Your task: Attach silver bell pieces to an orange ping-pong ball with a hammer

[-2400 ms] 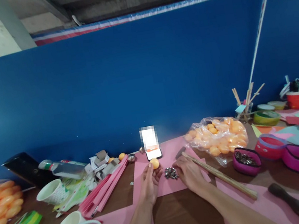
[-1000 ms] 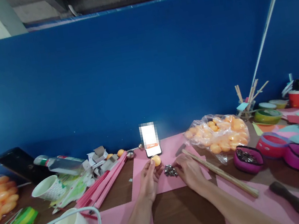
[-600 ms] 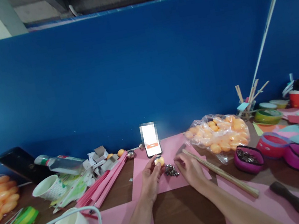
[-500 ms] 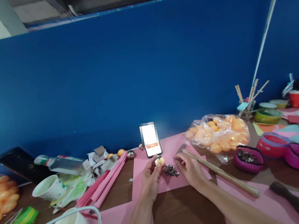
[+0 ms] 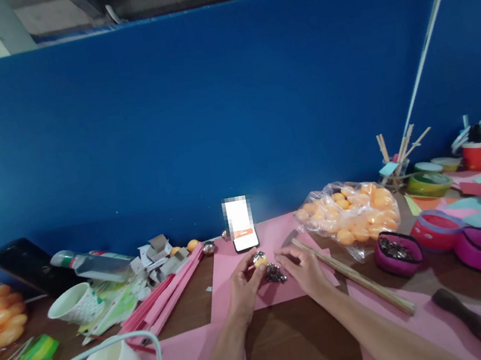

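My left hand pinches a small orange ball between thumb and fingers, just above a pink paper sheet. A little pile of small metal bells lies on that sheet between my hands. My right hand rests beside the pile with its fingers curled, the fingertips close to the ball; whether it holds anything is hidden. A phone lies on the sheet just beyond the ball.
A clear bag of orange balls and a long wooden stick lie to the right, with magenta bowls beyond. Pink paper strips, white cups and small boxes clutter the left. A blue partition backs the table.
My left hand has lifted and turned the orange ball slightly toward the right hand. My right hand moved off the bell pile and up toward the ball.
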{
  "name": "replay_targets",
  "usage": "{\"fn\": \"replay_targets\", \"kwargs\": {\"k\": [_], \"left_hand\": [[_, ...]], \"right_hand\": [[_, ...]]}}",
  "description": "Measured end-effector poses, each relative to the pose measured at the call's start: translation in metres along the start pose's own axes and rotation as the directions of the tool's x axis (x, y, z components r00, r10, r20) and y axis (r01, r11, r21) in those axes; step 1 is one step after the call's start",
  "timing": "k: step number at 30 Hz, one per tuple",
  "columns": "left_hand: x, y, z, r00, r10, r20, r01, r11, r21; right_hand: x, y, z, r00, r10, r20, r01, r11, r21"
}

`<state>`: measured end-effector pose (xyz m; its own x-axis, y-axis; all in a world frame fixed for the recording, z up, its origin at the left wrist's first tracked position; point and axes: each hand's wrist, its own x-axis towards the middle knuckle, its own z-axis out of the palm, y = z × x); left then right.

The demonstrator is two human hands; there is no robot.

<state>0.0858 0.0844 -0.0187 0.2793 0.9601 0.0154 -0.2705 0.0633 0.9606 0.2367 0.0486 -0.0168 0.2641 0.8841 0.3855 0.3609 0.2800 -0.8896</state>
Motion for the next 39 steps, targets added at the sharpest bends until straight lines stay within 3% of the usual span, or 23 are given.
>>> {"fn": "replay_targets", "kwargs": {"k": [19,39], "left_hand": [[0.001,-0.006,-0.001,0.996,0.061,0.058,-0.065,0.995,0.071],[0.003,-0.010,-0.002,0.994,0.089,0.070,-0.096,0.989,0.114]], "right_hand": [[-0.004,0.001,0.010,0.989,-0.056,0.138,0.037,0.990,0.138],[-0.006,-0.005,0.009,0.984,-0.073,0.160,0.039,0.977,0.208]]}}
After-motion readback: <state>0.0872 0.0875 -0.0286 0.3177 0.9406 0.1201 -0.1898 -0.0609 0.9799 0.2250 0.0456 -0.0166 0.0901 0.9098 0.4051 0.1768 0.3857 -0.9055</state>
